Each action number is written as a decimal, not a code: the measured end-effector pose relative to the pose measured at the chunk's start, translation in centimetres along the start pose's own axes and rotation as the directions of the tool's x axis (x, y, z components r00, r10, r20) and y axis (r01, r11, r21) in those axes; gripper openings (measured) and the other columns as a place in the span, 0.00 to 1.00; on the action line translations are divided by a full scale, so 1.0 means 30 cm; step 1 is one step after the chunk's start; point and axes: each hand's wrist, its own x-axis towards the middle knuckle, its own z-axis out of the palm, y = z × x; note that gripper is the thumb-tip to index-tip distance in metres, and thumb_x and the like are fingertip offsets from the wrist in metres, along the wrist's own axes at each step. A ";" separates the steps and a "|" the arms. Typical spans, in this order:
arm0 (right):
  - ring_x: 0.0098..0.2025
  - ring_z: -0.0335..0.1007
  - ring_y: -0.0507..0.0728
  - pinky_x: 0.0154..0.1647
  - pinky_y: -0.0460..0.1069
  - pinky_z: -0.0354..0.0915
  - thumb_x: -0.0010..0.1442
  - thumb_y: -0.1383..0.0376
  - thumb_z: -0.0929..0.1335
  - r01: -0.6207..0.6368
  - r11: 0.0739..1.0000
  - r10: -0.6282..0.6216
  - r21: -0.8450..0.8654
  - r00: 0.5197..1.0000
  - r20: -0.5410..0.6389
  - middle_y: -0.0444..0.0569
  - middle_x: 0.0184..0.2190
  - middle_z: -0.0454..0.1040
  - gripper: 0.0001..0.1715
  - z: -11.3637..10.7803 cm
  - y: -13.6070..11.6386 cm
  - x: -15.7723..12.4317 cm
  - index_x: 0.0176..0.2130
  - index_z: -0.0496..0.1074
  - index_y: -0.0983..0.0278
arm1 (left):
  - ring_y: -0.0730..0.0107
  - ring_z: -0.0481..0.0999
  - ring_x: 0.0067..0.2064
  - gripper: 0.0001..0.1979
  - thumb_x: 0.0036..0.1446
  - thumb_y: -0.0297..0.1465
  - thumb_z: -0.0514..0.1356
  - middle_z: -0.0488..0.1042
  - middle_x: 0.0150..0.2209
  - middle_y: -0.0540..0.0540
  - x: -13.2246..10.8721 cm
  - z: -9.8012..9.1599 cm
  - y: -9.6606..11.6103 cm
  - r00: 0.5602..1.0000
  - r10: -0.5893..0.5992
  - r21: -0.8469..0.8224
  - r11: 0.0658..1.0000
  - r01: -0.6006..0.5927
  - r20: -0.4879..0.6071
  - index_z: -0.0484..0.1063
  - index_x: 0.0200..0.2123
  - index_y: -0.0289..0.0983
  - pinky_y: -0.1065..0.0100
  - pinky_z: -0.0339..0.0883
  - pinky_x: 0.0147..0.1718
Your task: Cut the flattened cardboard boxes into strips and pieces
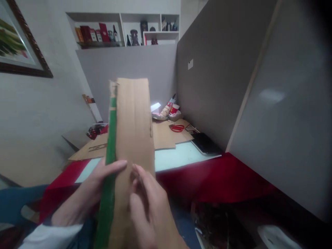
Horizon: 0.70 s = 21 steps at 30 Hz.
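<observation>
I hold a long brown cardboard strip (133,124) upright in front of me, with a green strip (111,148) lying along its left edge. My left hand (85,197) grips both from the left, its fingers wrapped over the green edge onto the cardboard. From the right, my right hand (147,207) presses fingers against the cardboard's face near the bottom. The lower end of the strip is hidden behind my hands.
Flat cardboard sheets (166,136) lie on a white-topped desk (178,155) with a red edge. Red scissors (177,128) and a dark tablet (206,143) rest near grey partition walls (220,76). Clutter (168,110) sits in the far corner, below shelves (121,31) holding boxes and bottles.
</observation>
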 end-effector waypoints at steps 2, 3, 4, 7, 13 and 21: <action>0.36 0.76 0.55 0.40 0.47 0.73 0.68 0.63 0.59 -0.112 0.989 0.094 0.098 0.981 0.169 0.48 0.35 0.77 0.21 -0.085 0.039 0.016 0.55 0.73 0.62 | 0.60 0.82 0.27 0.21 0.45 0.31 0.72 0.84 0.32 0.46 0.083 -0.022 0.030 0.998 -0.055 0.076 0.996 0.053 0.032 0.77 0.45 0.40 0.64 0.78 0.28; 0.36 0.76 0.54 0.40 0.47 0.73 0.70 0.62 0.58 -0.167 0.982 0.145 0.089 0.967 0.210 0.47 0.34 0.76 0.20 -0.130 0.061 0.025 0.51 0.74 0.61 | 0.58 0.83 0.28 0.25 0.46 0.32 0.72 0.84 0.34 0.45 0.124 -0.034 0.044 0.996 -0.081 0.112 0.991 0.076 0.042 0.74 0.50 0.41 0.64 0.79 0.28; 0.36 0.76 0.55 0.42 0.47 0.72 0.71 0.60 0.58 -0.201 0.979 0.192 0.029 0.961 0.198 0.47 0.33 0.77 0.20 -0.173 0.083 0.033 0.47 0.76 0.61 | 0.58 0.83 0.30 0.29 0.47 0.32 0.71 0.84 0.37 0.44 0.166 -0.045 0.057 0.993 -0.108 0.145 0.984 0.100 0.054 0.72 0.54 0.41 0.64 0.79 0.28; 0.36 0.75 0.55 0.45 0.48 0.71 0.71 0.57 0.59 -0.231 0.955 0.261 -0.188 0.953 0.156 0.47 0.32 0.77 0.20 -0.277 0.145 0.052 0.45 0.77 0.61 | 0.58 0.84 0.36 0.37 0.48 0.32 0.70 0.83 0.44 0.43 0.291 -0.071 0.080 0.975 -0.172 0.237 0.962 0.136 0.138 0.65 0.62 0.44 0.67 0.79 0.31; 0.55 0.74 0.63 0.55 0.58 0.71 0.70 0.61 0.59 -0.108 0.801 0.237 -0.588 0.960 0.146 0.56 0.53 0.76 0.23 -0.354 0.241 0.051 0.60 0.69 0.64 | 0.48 0.71 0.61 0.44 0.46 0.35 0.71 0.68 0.65 0.46 0.545 -0.072 0.077 0.824 -0.327 0.613 0.790 -0.031 0.463 0.61 0.66 0.50 0.63 0.73 0.51; 0.43 0.78 0.61 0.44 0.53 0.76 0.54 0.78 0.58 0.101 0.751 0.208 -0.653 0.902 0.378 0.54 0.41 0.78 0.34 -0.356 0.277 0.149 0.57 0.70 0.65 | 0.47 0.68 0.60 0.32 0.54 0.47 0.66 0.68 0.61 0.39 0.709 -0.067 0.058 0.760 -0.257 0.801 0.134 -0.583 0.597 0.69 0.61 0.47 0.53 0.61 0.58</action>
